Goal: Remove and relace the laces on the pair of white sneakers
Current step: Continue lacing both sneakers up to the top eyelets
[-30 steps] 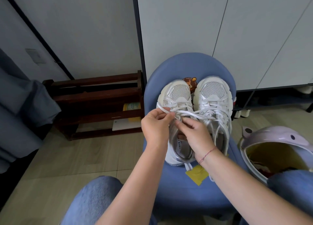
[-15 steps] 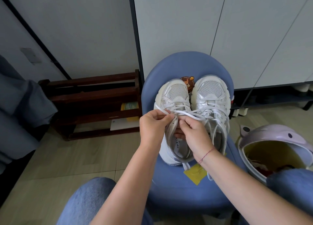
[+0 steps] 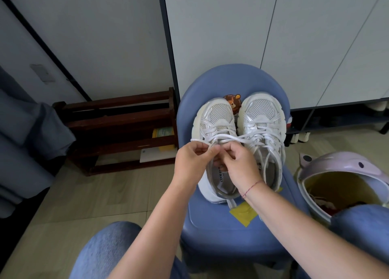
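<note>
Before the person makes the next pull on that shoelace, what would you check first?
1. Sneaker under the hands and other sneaker rest on the blue chair: ok.
2. Left hand pinches the lace: ok.
3. Right hand grips the lace too: ok.
4. Lace clear of the other sneaker: not ok, it trails across it.
5. Next eyelet in sight: cannot tell, the hands cover it.

We find open floor (image 3: 94,194) left of the blue chair (image 3: 231,78), whose seat the white sneakers (image 3: 263,114) fill; a wooden rack (image 3: 117,123) stands beyond, a purple bin (image 3: 336,163) crowds its right.
</note>
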A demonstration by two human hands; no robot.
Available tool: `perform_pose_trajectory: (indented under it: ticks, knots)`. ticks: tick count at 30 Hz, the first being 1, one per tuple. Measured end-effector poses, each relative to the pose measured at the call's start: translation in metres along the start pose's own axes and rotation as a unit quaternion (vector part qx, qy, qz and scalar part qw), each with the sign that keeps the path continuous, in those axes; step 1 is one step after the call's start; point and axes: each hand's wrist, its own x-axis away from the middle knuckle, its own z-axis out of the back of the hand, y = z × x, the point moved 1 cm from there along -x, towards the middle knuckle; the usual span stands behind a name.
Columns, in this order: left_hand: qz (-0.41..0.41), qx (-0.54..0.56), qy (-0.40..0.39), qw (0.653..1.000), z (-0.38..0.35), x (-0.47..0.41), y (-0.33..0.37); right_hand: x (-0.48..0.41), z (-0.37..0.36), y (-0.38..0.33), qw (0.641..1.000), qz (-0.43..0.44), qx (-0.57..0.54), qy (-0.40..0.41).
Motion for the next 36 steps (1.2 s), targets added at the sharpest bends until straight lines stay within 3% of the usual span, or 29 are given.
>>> perform_pose_trajectory:
  ticks: [3,7,12,14,16,18,20,24,28,30,32,36]
  knots:
    - [0.006,0.043,0.010,0.999,0.005,0.002,-0.001,0.006,0.003,-0.001,0.987,0.085,0.131,-0.031]
    - [0.029,0.081,0.024,0.996,0.006,0.002,-0.004,0.022,0.014,-0.014,0.916,0.165,0.333,-0.149]
    - [0.060,0.117,0.033,0.991,0.002,0.003,-0.003,0.047,0.031,-0.023,0.816,0.062,0.405,-0.407]
    - [0.068,0.130,0.030,0.989,0.001,0.002,-0.004,0.049,0.033,-0.022,0.799,0.015,0.400,-0.448]
    - [0.071,0.142,0.026,0.987,0.001,0.001,-0.004,0.041,0.032,-0.020,0.842,-0.001,0.370,-0.392]
    - [0.074,0.151,0.025,0.985,0.000,0.000,-0.004,0.027,0.032,-0.015,0.914,-0.001,0.303,-0.269]
    - [0.076,0.152,0.025,0.985,0.000,0.000,-0.004,0.017,0.028,-0.013,0.963,0.000,0.213,-0.166]
    - [0.071,0.154,0.019,0.985,-0.001,0.002,-0.002,0.014,0.009,-0.009,0.992,-0.028,0.077,-0.101]
    - [0.066,0.148,0.018,0.987,-0.001,0.002,-0.002,0.014,-0.001,-0.009,0.994,-0.010,0.078,-0.078]
    - [0.066,0.150,0.017,0.986,-0.002,0.001,-0.003,0.015,0.001,-0.012,0.988,-0.023,0.075,-0.134]
    - [0.068,0.158,0.019,0.985,-0.002,0.001,-0.003,0.020,0.006,-0.016,0.963,-0.055,0.086,-0.250]
    - [0.072,0.158,0.021,0.985,-0.002,0.000,-0.003,0.037,0.019,-0.026,0.836,-0.096,0.189,-0.506]
